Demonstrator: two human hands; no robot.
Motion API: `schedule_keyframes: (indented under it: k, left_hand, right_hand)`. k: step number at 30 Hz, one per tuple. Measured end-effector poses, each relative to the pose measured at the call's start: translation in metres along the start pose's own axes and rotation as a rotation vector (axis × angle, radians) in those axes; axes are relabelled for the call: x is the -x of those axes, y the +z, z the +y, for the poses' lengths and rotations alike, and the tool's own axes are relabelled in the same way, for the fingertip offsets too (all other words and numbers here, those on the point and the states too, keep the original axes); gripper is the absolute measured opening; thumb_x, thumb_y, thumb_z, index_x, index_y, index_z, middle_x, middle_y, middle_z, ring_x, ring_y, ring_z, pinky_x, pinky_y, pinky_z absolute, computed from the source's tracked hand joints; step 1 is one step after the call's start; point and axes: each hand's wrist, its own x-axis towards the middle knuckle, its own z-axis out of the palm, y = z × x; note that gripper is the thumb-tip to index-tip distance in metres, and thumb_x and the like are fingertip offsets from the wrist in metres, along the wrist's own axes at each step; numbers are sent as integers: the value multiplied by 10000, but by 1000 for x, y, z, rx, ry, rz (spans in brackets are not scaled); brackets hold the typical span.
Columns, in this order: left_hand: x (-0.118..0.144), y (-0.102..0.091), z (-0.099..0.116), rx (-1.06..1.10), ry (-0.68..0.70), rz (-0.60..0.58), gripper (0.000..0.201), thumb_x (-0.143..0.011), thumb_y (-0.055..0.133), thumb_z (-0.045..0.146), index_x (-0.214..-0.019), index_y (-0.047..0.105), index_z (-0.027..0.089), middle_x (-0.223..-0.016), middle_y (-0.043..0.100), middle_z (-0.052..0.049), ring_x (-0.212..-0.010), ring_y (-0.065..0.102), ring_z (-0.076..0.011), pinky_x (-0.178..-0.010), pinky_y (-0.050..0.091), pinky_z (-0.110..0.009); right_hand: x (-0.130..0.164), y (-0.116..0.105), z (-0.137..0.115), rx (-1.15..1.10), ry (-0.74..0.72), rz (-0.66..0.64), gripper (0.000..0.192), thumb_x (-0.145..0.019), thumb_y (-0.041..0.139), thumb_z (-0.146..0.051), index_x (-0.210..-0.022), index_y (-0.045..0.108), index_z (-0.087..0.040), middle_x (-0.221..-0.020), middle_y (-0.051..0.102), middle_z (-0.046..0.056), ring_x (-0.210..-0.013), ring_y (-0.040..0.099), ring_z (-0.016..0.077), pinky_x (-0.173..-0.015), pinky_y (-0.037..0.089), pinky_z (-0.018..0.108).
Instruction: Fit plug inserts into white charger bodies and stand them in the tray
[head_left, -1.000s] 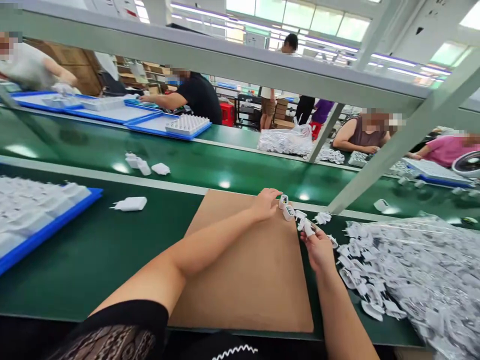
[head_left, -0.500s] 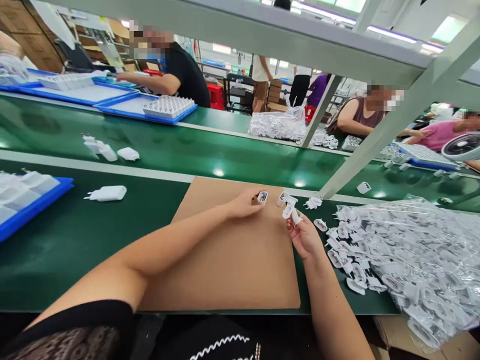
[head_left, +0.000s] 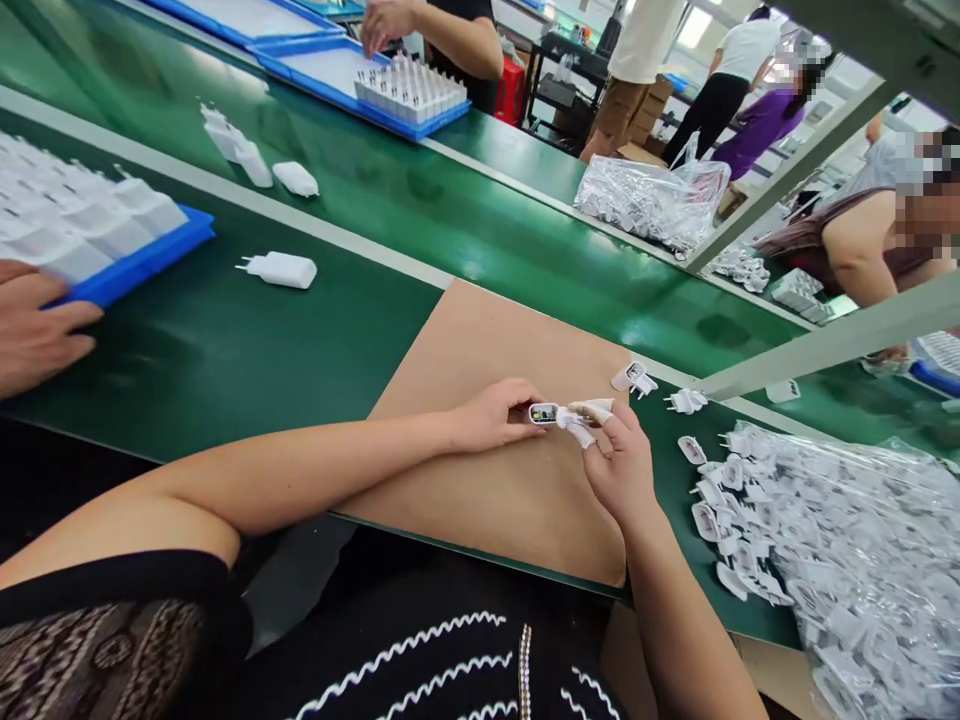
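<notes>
My left hand (head_left: 499,415) is closed round a white charger housing (head_left: 541,413); its open end faces right and shows a circuit board inside. Close against that end, my right hand (head_left: 621,465) pinches a white plug cap (head_left: 570,420), partly hidden by the fingers. White coverings wrap the right thumb and fingertip. Both hands are above a brown cardboard sheet (head_left: 480,345). At its far right corner lie another charger housing (head_left: 627,377) and a plug cap (head_left: 643,383) touching it.
A clear bag of plug caps (head_left: 847,540) spills loose caps at right. One charger (head_left: 281,270) lies at left, near a blue tray (head_left: 196,228) of chargers touched by another person's hand (head_left: 37,330). A slanted metal post (head_left: 817,350) stands at right.
My hands have come together, bringing the plug cap to the housing. A cap now lies beside the housing on the cardboard. The view has turned, and another person's hand shows at left.
</notes>
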Motion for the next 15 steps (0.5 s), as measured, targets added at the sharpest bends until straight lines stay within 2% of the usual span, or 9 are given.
schedule_keyframes:
  k: [3, 6, 10, 15]
  left_hand:
    - [1, -1, -1, 39, -10, 5, 270, -907, 732, 363, -1106, 736, 180, -1078, 692, -80, -1011, 654, -216, -922, 544, -340]
    - [1, -2, -1, 56, -40, -9, 238, -897, 737, 362, -1052, 752, 182, -1086, 692, -76, -1021, 655, -222, -930, 542, -340]
    - [-1, -3, -1, 37, -40, -6, 183, -889, 745, 349, -987, 764, 196, -1066, 690, -65, -1022, 656, -227, -936, 539, -340]
    - [-1, -3, -1, 29, -29, -22, 180, -894, 740, 335, -1005, 773, 198, -1056, 688, -63, -1007, 661, -227, -930, 535, -339]
  right_hand:
    - [-12, 5, -10, 203, -141, -64, 391, -861, 508, -60, -1156, 707, -222, -1046, 669, 97, -1000, 616, 267, -840, 527, 399]
    - [-23, 10, -17, 334, -198, -145, 371, -829, 502, -26, -1089, 696, -205, -963, 638, 97, -918, 580, 275, -763, 500, 391]
    - [-32, 10, -22, 382, -242, -232, 353, -792, 482, 12, -972, 682, -216, -922, 618, 86, -876, 552, 262, -734, 473, 373]
    - [-35, 9, -17, 400, -264, -276, 346, -792, 487, 2, -949, 694, -226, -908, 623, 78, -864, 562, 251, -717, 470, 360]
